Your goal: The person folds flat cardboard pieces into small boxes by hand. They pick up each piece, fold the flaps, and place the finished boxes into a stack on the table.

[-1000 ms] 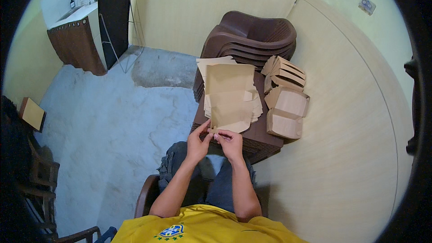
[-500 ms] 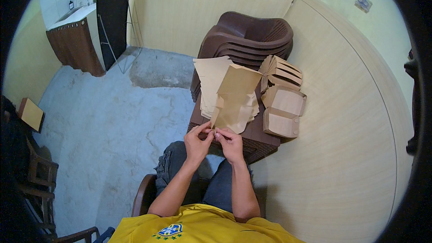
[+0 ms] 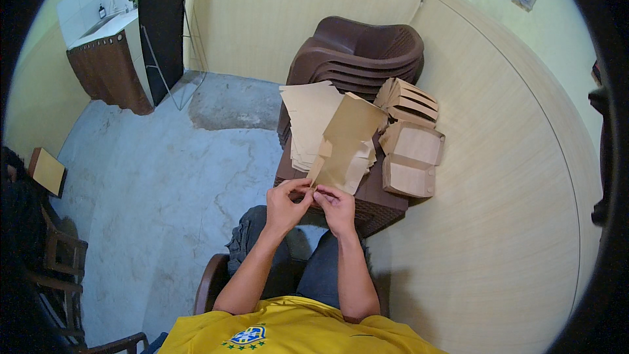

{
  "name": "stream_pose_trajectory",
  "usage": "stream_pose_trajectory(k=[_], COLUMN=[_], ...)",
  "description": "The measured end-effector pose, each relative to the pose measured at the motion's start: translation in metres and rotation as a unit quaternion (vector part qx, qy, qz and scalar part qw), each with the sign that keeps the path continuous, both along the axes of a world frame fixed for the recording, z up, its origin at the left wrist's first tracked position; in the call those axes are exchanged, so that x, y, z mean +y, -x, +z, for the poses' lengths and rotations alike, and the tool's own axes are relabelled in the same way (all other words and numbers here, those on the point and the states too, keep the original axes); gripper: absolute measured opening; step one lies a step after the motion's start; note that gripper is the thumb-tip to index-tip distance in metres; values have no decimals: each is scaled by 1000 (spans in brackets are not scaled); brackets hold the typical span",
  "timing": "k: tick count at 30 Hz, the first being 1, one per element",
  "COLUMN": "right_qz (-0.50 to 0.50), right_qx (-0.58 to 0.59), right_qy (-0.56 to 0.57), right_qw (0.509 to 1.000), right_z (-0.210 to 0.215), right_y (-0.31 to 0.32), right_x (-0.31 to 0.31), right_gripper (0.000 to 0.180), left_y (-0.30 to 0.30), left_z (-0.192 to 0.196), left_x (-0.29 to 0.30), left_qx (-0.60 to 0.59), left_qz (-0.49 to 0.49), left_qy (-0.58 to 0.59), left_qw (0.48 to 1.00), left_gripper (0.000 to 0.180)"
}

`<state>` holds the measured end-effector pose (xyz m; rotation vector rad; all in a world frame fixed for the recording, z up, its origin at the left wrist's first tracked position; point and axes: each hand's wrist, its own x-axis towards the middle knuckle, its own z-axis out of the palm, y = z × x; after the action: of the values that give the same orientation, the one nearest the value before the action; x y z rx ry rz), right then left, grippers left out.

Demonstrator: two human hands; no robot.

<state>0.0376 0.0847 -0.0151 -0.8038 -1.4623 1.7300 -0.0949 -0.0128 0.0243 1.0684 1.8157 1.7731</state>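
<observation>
Both hands meet at the near corner of a partly folded brown cardboard box (image 3: 350,128), whose long panel stretches away from me over the table. My left hand (image 3: 287,206) pinches the left side of that corner between thumb and fingers. Close beside it, my right hand (image 3: 336,208) pinches the same corner, its fingertips almost touching the left ones. The exact flaps between the fingertips are hidden. Under and left of the box lies a stack of flat cardboard blanks (image 3: 308,111).
A dark brown woven-sided table (image 3: 383,213) stands before my knees. On its right sit an open folded box (image 3: 411,164) and several nested boxes (image 3: 409,101), near the wooden wall panel (image 3: 485,177). Stacked brown plastic chairs (image 3: 360,49) stand behind. A sink counter (image 3: 105,29) is at far left.
The box has tilted slightly, its far end shifting a little to the right. Both hands keep their pinch at the near corner with small finger movements.
</observation>
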Motion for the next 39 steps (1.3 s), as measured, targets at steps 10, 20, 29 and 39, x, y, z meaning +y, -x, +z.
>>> stream_pose_trajectory(k=[10,20,29,39], right_qz=[2,23,-45,-166], right_qx=[17,-160,-36,-196], right_qy=[15,-47,-49,-94], right_qw=[1000,986,997,962], right_z=[-9,-26,-24,7], right_y=[14,37,34,45], right_x=[13,37,29,47], right_gripper=[18,17,30,26], left_y=[-13,-16,-14,-19], left_z=[-3,-53,-36,-47], left_x=[3,13,3,6], left_qx=[55,252,244,299], left_qz=[41,46,67,12], left_qy=[1,24,54,-14], left_qw=[998,966,966,954], left_gripper=[36,57,82,53])
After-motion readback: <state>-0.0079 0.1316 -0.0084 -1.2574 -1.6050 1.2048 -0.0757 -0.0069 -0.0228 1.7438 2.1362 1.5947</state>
